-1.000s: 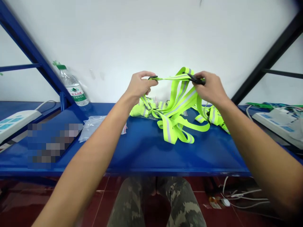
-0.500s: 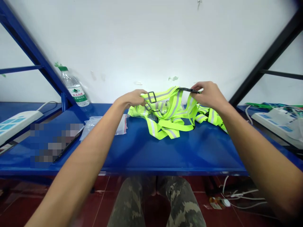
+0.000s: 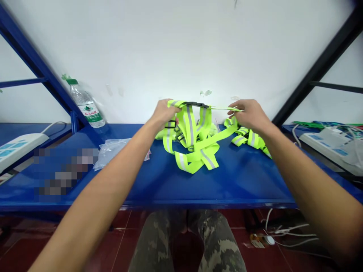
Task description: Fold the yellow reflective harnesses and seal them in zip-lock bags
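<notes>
A neon-yellow reflective harness [image 3: 190,128] with grey stripes hangs between my hands above the blue table. My left hand [image 3: 166,113] pinches its strap at the left of the black buckle [image 3: 196,104]. A black strap slider [image 3: 170,124] dangles just under those fingers. On the right, my right hand [image 3: 246,112] grips the strap's other stretch, drawn nearly level from the buckle. Lower loops of the harness rest on the table. Beside my right wrist lie more neon-yellow reflective straps [image 3: 252,139], partly behind the forearm.
Clear plastic bags [image 3: 110,151] lie left on the blue table [image 3: 215,189], partly under my left forearm. A water bottle [image 3: 88,105] leans by the wall. Power strips [image 3: 24,145] sit at both sides, and a blurred-out flat object [image 3: 65,173] is at front left.
The black buckle has shifted left, from near my right hand to near my left. My left hand has moved right along the strap, and the right-hand stretch is now pulled level.
</notes>
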`<state>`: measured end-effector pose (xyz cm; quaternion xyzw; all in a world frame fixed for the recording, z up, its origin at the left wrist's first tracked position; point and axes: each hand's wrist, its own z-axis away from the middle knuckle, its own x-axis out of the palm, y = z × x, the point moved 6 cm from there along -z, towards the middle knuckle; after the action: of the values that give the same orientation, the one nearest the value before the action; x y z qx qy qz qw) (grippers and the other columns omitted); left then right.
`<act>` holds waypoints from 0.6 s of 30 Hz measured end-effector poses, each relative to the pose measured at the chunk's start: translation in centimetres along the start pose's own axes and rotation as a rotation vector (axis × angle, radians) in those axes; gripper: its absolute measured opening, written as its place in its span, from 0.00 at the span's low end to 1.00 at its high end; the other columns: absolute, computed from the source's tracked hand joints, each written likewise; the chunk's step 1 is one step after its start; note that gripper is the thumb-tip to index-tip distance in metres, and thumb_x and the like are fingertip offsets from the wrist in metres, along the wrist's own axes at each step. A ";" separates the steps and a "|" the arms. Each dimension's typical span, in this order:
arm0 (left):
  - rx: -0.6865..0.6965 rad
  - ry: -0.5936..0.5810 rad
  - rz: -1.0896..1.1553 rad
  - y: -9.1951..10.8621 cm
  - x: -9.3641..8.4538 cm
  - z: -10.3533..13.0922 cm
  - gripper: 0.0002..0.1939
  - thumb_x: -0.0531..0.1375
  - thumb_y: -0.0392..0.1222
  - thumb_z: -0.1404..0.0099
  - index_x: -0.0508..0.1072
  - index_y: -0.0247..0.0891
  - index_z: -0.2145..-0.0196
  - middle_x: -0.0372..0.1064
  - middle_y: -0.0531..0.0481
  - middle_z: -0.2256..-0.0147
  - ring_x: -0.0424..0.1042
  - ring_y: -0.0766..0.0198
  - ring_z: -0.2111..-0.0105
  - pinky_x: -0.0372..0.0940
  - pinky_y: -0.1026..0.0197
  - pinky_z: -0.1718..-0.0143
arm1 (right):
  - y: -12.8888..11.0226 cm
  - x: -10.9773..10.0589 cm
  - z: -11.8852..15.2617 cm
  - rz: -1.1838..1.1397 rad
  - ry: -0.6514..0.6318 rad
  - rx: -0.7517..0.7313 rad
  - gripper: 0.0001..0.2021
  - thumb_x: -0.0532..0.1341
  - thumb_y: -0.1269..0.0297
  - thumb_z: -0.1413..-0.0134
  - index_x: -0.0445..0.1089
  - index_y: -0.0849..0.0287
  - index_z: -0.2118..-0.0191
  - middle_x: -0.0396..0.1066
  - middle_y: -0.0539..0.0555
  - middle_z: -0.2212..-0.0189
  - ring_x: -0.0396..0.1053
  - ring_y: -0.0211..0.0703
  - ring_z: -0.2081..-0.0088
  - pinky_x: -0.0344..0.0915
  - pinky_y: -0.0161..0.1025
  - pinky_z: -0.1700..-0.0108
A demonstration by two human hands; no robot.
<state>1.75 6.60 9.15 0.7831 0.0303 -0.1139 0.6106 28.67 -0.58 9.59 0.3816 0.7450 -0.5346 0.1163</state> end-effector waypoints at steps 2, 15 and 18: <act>-0.047 0.056 0.006 0.4 -1.9 -0.7 0.04 0.62 0.32 0.44 0.71 0.35 0.68 0.64 0.54 0.78 0.69 0.65 0.81 0.67 0.61 0.76 | 0.7 -1.0 -0.2 -0.270 -0.034 0.168 0.12 0.59 0.78 0.53 0.72 0.59 0.61 0.77 0.58 0.68 0.76 0.49 0.67 0.74 0.52 0.59; -0.339 -0.184 0.053 0.0 -6.6 -2.3 0.10 0.66 0.26 0.52 0.69 0.36 0.77 0.64 0.52 0.77 0.62 0.69 0.78 0.69 0.55 0.66 | 1.2 -8.0 -1.7 -0.383 0.109 0.035 0.13 0.70 0.83 0.62 0.77 0.64 0.67 0.65 0.50 0.76 0.61 0.32 0.77 0.53 0.36 0.76; -0.274 -0.214 0.150 0.4 -5.9 -1.3 0.10 0.69 0.29 0.49 0.71 0.36 0.74 0.63 0.54 0.77 0.61 0.71 0.80 0.66 0.59 0.70 | 1.6 -7.9 -1.0 -0.229 0.111 0.072 0.11 0.70 0.76 0.57 0.77 0.62 0.64 0.68 0.52 0.72 0.59 0.32 0.76 0.56 0.39 0.73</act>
<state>-3.76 8.32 11.15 0.6762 -0.0781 -0.1456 0.7179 35.43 -2.95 13.46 0.3268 0.7693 -0.5489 -0.0004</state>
